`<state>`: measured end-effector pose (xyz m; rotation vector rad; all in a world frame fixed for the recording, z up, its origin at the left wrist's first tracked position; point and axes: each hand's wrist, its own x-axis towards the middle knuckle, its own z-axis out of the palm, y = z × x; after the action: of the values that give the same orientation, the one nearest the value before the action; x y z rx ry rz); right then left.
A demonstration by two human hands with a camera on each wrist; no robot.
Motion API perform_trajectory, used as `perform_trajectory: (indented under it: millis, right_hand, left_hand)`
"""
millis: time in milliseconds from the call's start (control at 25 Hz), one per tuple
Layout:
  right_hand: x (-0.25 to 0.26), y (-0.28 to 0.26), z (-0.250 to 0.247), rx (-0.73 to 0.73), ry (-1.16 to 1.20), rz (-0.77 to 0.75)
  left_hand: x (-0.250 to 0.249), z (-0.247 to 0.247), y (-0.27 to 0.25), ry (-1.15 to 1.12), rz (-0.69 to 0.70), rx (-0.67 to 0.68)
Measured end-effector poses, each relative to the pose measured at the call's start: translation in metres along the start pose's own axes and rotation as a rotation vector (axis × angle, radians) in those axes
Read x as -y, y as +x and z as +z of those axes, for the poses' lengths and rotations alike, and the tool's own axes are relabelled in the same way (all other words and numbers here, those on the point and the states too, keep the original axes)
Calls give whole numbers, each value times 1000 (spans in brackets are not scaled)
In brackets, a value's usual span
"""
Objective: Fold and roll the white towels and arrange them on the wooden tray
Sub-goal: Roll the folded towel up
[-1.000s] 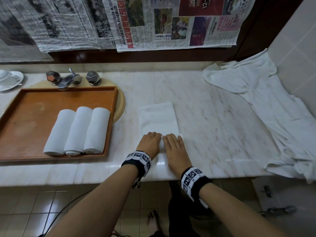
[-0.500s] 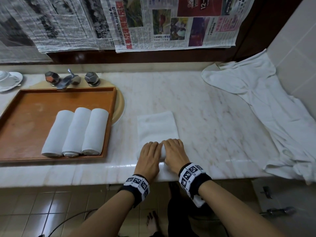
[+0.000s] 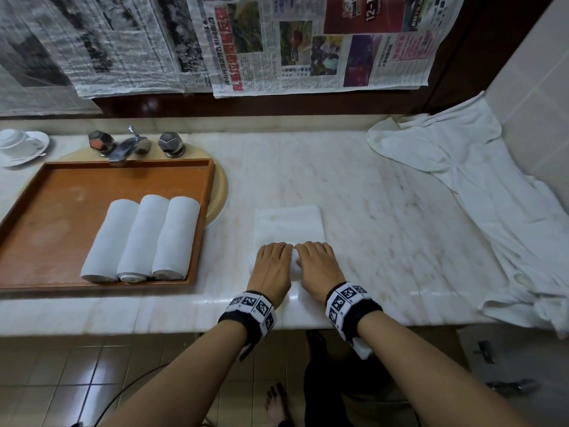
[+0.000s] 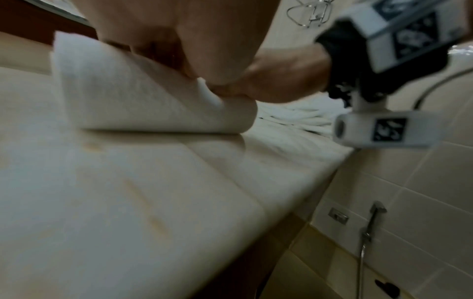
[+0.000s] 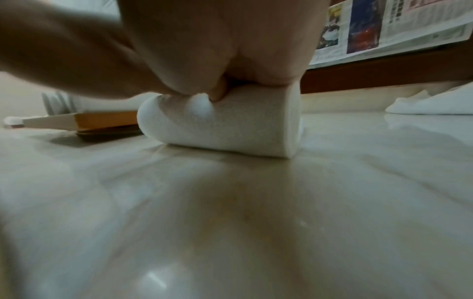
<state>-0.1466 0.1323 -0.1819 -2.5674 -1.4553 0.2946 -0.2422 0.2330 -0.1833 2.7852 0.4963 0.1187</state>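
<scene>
From the head view, our left hand (image 3: 272,266) and right hand (image 3: 318,268) curl side by side over the half-rolled towel (image 3: 289,224), its flat part beyond our fingertips. Three rolled towels (image 3: 141,238) lie in the wooden tray (image 3: 77,186). Left wrist: fingers clamp the roll (image 4: 143,97). Right wrist: thumb digs into it (image 5: 230,125).

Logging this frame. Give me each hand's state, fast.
Left hand: fingers curled over the towel, rolling it.
Right hand: same grip on the towel.
</scene>
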Motion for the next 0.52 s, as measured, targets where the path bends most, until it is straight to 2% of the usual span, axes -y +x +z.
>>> perform_trajectory:
  millis: [80, 280, 360, 440, 520]
  right_hand:
    - [-1, 8, -7, 52, -17, 22]
    - [-2, 30, -20, 171, 21, 78]
    - [-1, 28, -15, 78, 33, 70]
    - [4, 15, -4, -77, 21, 63]
    - [5, -1, 12, -118, -50, 45]
  left_hand:
    - [-4, 11, -11, 56, 21, -67]
    - [-6, 23, -8, 296, -31, 112]
    - [-6, 15, 6, 340, -68, 167]
    - [-5, 5, 24, 382, -82, 226]
    - [-5, -3, 42, 398, -90, 249]
